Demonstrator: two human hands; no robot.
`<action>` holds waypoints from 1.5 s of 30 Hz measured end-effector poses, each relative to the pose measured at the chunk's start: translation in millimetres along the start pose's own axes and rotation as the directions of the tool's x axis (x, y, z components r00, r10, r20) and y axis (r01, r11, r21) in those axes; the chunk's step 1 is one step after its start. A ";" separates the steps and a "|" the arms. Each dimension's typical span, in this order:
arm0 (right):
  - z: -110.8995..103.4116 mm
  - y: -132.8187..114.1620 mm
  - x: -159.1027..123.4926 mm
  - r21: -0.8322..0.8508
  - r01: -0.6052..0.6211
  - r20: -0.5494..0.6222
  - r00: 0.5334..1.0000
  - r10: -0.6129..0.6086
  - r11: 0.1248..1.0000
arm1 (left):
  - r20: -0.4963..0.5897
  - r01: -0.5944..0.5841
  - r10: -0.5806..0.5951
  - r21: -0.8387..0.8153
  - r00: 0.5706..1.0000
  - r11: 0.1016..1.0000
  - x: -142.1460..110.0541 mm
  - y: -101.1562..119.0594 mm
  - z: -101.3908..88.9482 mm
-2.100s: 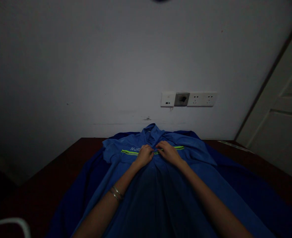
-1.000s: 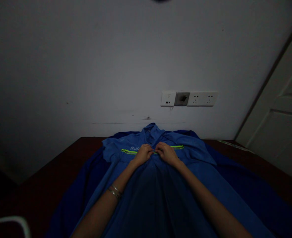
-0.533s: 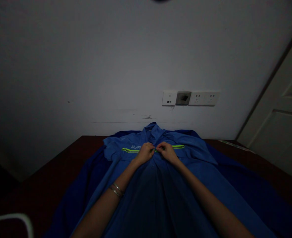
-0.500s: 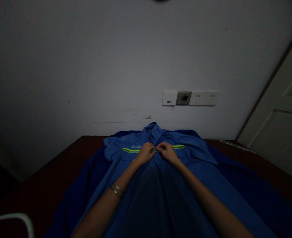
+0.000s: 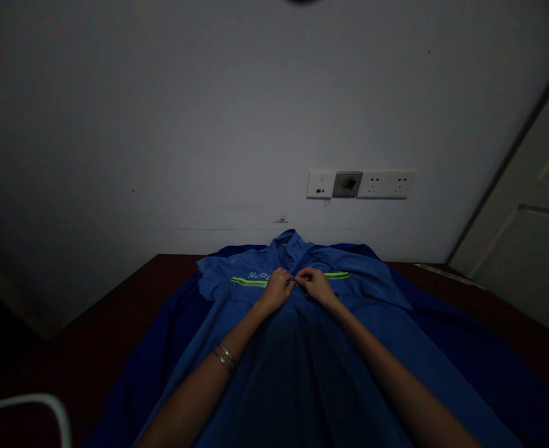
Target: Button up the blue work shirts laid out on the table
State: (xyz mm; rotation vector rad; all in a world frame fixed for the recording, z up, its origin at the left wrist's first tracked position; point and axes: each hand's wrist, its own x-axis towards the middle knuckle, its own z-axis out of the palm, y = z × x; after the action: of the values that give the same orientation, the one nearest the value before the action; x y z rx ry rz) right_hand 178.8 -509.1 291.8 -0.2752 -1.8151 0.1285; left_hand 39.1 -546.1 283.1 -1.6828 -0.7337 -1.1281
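A light blue work shirt point(image 5: 367, 283) with a collar and a yellow-green stripe across the chest lies spread out, collar toward the wall. White letters, partly covered by my hand, show on its left side. My left hand point(image 5: 278, 289) pinches the front edge of the shirt at chest height. Just beside it, my right hand point(image 5: 317, 286) pinches the same front opening, fingertips nearly touching the left ones. Whether a button is between the fingers is too small to make out. Under the shirt lies a darker blue garment point(image 5: 157, 336).
The dark red tabletop point(image 5: 138, 286) meets a grey-white wall point(image 5: 209, 124) with a row of sockets point(image 5: 380, 185). A panelled door point(image 5: 526, 236) stands at the right. A flat strip point(image 5: 446, 274) lies at the right rear, and a white curved bar point(image 5: 45, 401) is at lower left.
My fingertips have come slightly closer together at the shirt's front. The whole view has shifted a little; the shirt lies as before.
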 end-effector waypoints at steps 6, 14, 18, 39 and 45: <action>-1.6 6.4 2.3 0.003 0.035 0.031 0.999 -0.035 0.999 | 0.022 -0.007 0.007 -0.001 1.000 1.000 -0.2 2.6 -2.7; -3.8 10.7 2.6 0.090 -0.010 0.107 0.994 0.001 0.996 | 0.046 -0.098 0.097 0.034 0.994 0.995 -1.6 -3.4 -1.6; -5.3 11.5 3.2 0.085 -0.037 0.144 0.989 0.024 0.996 | 0.065 -0.156 0.151 0.069 0.986 0.985 -2.8 -5.9 -1.2; -15.1 -27.9 -14.0 -0.749 0.458 0.320 0.883 -0.345 0.478 | 0.091 -0.216 0.210 0.058 0.973 0.975 -1.9 -7.9 -3.8; -19.9 -12.8 -6.1 -0.516 0.432 0.222 0.901 -0.372 0.739 | 0.094 -0.230 0.226 0.039 0.970 0.972 -3.1 -12.5 -3.3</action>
State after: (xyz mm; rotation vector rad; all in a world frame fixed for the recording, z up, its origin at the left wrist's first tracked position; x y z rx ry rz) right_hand 197.9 -524.2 294.2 -0.2747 -1.9443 -0.7252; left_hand 26.0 -544.4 285.4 -1.7347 -0.6003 -0.8726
